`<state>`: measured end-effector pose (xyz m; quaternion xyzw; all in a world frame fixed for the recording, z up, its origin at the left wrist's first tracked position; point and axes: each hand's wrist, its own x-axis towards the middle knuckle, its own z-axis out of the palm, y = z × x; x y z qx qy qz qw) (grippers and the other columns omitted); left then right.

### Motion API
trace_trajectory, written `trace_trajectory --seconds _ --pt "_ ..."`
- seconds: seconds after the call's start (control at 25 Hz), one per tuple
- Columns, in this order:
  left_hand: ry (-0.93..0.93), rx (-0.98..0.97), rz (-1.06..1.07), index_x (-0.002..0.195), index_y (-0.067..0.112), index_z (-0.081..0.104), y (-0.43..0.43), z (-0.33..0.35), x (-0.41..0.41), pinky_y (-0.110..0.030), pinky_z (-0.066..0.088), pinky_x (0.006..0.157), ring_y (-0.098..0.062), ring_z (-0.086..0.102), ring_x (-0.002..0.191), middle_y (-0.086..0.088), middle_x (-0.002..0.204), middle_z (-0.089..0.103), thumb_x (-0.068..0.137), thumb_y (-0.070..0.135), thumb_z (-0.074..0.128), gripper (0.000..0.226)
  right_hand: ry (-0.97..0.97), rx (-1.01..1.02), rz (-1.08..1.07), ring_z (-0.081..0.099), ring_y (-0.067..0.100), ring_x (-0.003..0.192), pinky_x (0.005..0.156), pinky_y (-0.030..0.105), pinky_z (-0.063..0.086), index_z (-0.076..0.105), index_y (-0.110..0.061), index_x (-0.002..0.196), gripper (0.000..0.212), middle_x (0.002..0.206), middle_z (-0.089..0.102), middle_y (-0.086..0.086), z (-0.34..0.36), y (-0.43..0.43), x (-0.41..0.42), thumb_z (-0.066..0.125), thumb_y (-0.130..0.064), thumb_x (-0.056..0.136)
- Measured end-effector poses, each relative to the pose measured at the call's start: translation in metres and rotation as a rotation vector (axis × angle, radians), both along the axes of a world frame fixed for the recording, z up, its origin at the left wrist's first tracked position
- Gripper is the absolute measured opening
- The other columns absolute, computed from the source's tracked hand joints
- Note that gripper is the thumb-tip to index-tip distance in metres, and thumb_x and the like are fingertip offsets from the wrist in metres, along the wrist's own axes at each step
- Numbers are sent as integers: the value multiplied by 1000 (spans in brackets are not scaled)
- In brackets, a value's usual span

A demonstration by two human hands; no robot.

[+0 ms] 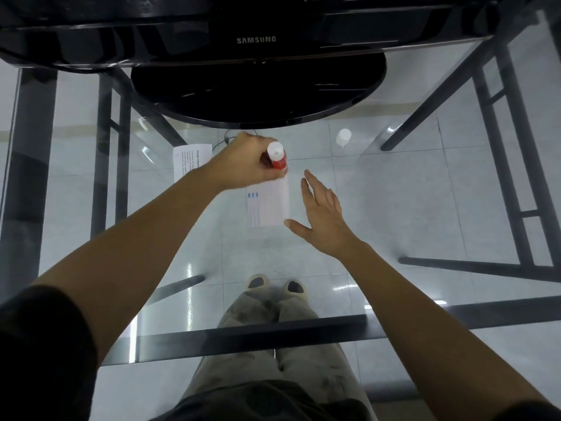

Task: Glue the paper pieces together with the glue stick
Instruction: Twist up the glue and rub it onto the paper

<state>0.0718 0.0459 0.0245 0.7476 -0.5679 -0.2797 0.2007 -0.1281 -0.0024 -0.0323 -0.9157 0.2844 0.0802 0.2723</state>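
Fingers of my left hand (243,161) curl round the red glue stick (277,158), its white end up and its lower end at the far right corner of the small printed paper piece (268,205). My right hand (323,214) is spread flat with straight fingers just beside that piece, thumb tip at its near right corner. A second printed paper piece (189,161) lies left, partly under my left forearm. A white cap (343,137) lies apart on the glass bench (425,192), near the black base of the Samsung monitor (256,40).
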Motion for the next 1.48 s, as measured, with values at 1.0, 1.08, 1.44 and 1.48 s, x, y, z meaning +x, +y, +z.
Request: trace_trajectory --seconds 1.0,1.08,1.44,1.48 --pt "98 -22 -166 91 18 70 69 6 -15 -8 47 71 0 62 72 10 85 69 74 25 77 20 -10 -3 62 -7 24 143 113 43 -4 14 -27 146 66 157 -5 7 0 -3 -1 45 -47 92" --pt "68 -24 -88 90 16 69 61 7 -1 -16 51 72 -1 63 70 6 84 71 75 26 76 20 -20 10 66 -7 24 143 113 43 -4 13 -26 147 66 157 -5 7 1 -4 -2 45 -45 92" --pt "397 -97 403 90 23 67 72 -5 7 -22 53 75 -8 65 84 5 88 69 71 20 79 23 -2 15 56 -6 23 143 113 42 -4 13 -26 146 66 157 -5 6 1 -4 -1 46 -45 92" --pt "574 -141 517 90 22 67 80 -7 -2 -24 53 77 -13 65 88 2 91 69 71 14 79 24 -8 19 49 -6 23 143 113 42 -3 14 -26 146 66 157 -4 5 1 -4 -1 46 -45 91"
